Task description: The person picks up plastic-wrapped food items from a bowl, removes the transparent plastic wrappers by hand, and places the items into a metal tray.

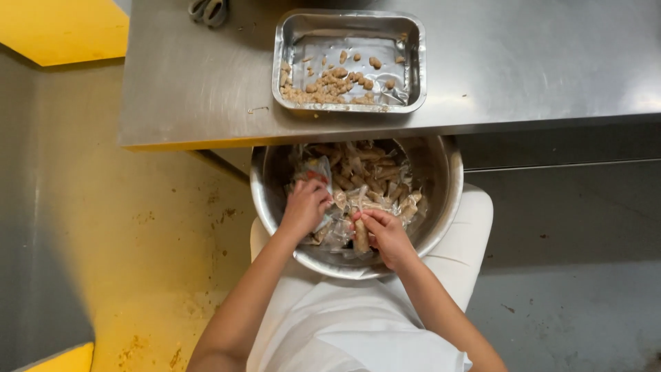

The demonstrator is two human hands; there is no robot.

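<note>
Wrapped sticks [365, 180], those little brown ones in clear film, fill the steel bowl [444, 200] on your lap under the counter [206, 83]. Your right hand [387, 234] pinches one by its end; your left hand [303, 207] is curled over the pile. They look light and crumbly with slick film, so I'd grip the twisted wrapper ends.

tray [413, 41] on table [523, 62], bowl [447, 186] below
</note>
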